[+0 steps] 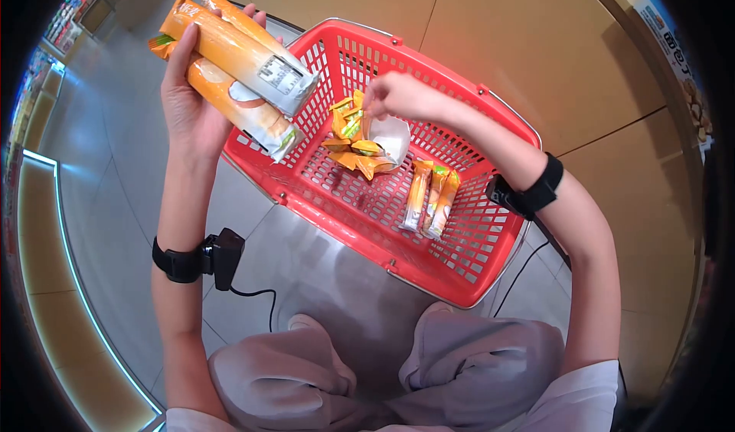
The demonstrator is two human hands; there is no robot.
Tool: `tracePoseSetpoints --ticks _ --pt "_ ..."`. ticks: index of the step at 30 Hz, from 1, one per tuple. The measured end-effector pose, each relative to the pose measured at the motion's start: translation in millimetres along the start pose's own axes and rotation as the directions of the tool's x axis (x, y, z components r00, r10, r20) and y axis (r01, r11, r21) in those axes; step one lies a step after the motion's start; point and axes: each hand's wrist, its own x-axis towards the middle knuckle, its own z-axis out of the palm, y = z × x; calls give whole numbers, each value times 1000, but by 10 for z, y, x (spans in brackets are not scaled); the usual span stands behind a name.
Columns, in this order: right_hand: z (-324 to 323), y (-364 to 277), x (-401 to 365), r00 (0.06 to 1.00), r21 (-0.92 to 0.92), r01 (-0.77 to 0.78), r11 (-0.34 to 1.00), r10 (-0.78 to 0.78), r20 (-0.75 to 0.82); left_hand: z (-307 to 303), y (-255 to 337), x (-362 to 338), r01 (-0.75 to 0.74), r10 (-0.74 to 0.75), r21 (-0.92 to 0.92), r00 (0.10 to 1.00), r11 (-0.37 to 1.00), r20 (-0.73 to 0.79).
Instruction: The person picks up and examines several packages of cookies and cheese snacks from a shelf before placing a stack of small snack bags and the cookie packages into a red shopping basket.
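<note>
Several long orange-and-white snack packets (245, 65) lie side by side in my left hand (191, 99), held over the upper left corner of a red plastic basket (337, 221). Over the basket's far half is my right hand (390, 97), its fingers curled together just above orange packets (356, 147) and a white piece (390, 137) in the basket. What its fingertips hold, if anything, is too small to make out. More orange-and-white packets (432, 198) stand close together towards the basket's right end.
The basket rests on a grey tiled floor (115, 141), in front of my bent knees (283, 367). Tan panels (505, 42) rise beyond it. Shelves with goods (73, 19) are at the upper left. Black cables (273, 302) hang from both wrist straps.
</note>
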Motion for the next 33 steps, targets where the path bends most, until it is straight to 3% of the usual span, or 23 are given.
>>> tracePoseSetpoints --ticks 2,4,6,7,11,14,16,18,20,22,23,26,28,33 --pt "265 201 94 995 -377 -79 923 94 20 -27 -21 -9 -5 7 66 999 998 -35" --pt "466 270 117 994 -433 -80 898 103 30 40 56 -6 5 0 94 998 996 -58" --pt "707 419 178 997 -363 11 932 16 72 57 31 -27 -6 15 128 998 992 -63" --pt "798 460 225 996 -349 -56 935 77 46 66 24 -30 -7 15 134 998 991 -58" --pt "903 716 306 996 -319 62 946 -78 -39 93 -2 -61 9 -5 115 999 993 -35" --pt "628 741 231 971 -212 213 954 -231 -63 91 -6 -72 7 -3 129 999 992 -33" --pt "306 585 83 941 -264 192 945 -254 -222 82 -18 -83 22 -15 144 999 989 -52" --pt "-5 389 -121 836 -92 385 918 -390 -386 80 -35 -72 47 -36 162 997 986 -64" --pt "-209 105 -333 820 355 481 802 -267 -507 128 -84 -69 80 -57 201 992 976 -116" --pt "-356 -167 -525 806 537 513 670 -160 -570 180 -144 -64 133 -100 241 984 961 -145" --pt "-389 -230 -517 751 523 573 631 -150 -643 202 -185 -53 169 -132 259 979 951 -155" --pt "-435 -569 -716 783 727 621 293 -273 -559 296 -278 -61 276 -230 300 956 913 -180" --pt "-371 -640 -744 766 767 614 186 -374 -523 418 -340 -104 301 -249 295 947 907 -201" --pt "-355 -800 -883 879 879 445 171 -269 -393 568 -392 -85 401 -350 329 914 855 -204"
